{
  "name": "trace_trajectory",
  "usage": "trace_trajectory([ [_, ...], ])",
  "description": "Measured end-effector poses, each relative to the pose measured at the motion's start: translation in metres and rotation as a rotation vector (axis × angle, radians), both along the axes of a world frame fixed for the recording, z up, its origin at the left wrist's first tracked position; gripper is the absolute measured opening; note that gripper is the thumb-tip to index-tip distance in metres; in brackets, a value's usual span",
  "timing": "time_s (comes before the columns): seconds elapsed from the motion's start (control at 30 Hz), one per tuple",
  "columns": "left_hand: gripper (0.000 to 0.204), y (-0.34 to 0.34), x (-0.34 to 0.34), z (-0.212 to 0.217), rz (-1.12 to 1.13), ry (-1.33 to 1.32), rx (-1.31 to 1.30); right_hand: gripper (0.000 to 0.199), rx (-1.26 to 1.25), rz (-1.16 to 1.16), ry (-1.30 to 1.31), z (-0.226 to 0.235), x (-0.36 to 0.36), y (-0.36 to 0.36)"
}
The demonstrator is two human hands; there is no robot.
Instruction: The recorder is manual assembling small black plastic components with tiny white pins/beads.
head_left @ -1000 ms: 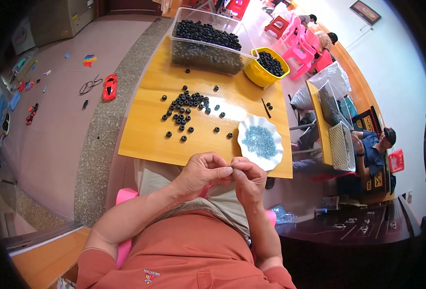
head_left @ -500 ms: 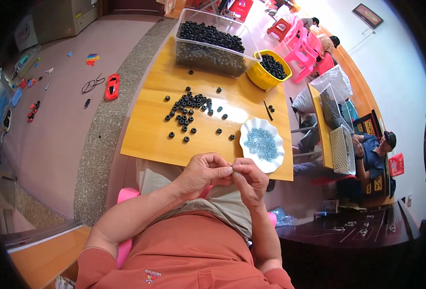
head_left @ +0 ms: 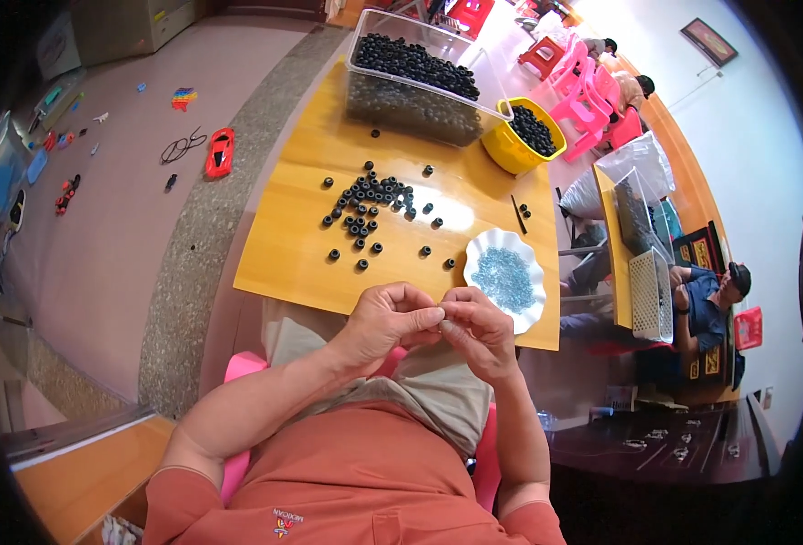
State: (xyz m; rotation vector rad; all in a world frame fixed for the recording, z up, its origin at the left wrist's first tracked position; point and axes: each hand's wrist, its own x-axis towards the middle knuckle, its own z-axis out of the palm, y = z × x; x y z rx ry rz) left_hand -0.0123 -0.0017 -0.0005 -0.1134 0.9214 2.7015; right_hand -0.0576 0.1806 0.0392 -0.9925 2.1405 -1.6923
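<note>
My left hand (head_left: 391,320) and my right hand (head_left: 480,333) meet over my lap, just off the table's near edge. Thumbs and forefingers are pinched together, tip to tip. Whatever sits between them is too small and covered to make out. Beyond the right hand, a white scalloped plate (head_left: 537,315) carries many small pale-blue clear pieces (head_left: 505,278). Small black hollow bead-like pieces (head_left: 365,202) lie loosely grouped on the wooden table (head_left: 283,245). A thin black stick (head_left: 519,215) rests above the plate, a few black pieces beside it.
At the table's far end stand a large clear bin (head_left: 411,116) and a yellow tub (head_left: 510,162), both full of black pieces. Another person (head_left: 712,289) sits at a side table with a white perforated basket (head_left: 651,295). A red toy car (head_left: 221,153) is on the floor.
The view has shifted slightly, so the table and its things appear a little further right. My hands stay pinched together, with the right fingers slightly readjusted.
</note>
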Motion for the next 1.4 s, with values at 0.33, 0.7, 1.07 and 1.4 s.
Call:
trace_trajectory([
  [0.33, 0.014, 0.005, 0.003, 0.006, 0.060, -0.066, 0.032, 0.010, 0.251, -0.125, 0.312, 0.006, -0.055, -0.017],
  [0.7, 0.014, 0.004, 0.002, 0.004, 0.066, -0.116, -0.048, 0.022, 0.822, -0.106, 0.676, -0.005, -0.090, -0.045],
  [1.07, 0.014, 0.002, 0.003, 0.009, 0.060, -0.146, -0.078, 0.019, 0.788, -0.059, 0.721, -0.015, -0.099, -0.046],
  [1.4, 0.015, 0.001, 0.003, 0.013, 0.053, -0.185, -0.125, 0.024, 0.677, -0.090, 0.742, -0.007, -0.115, -0.061],
])
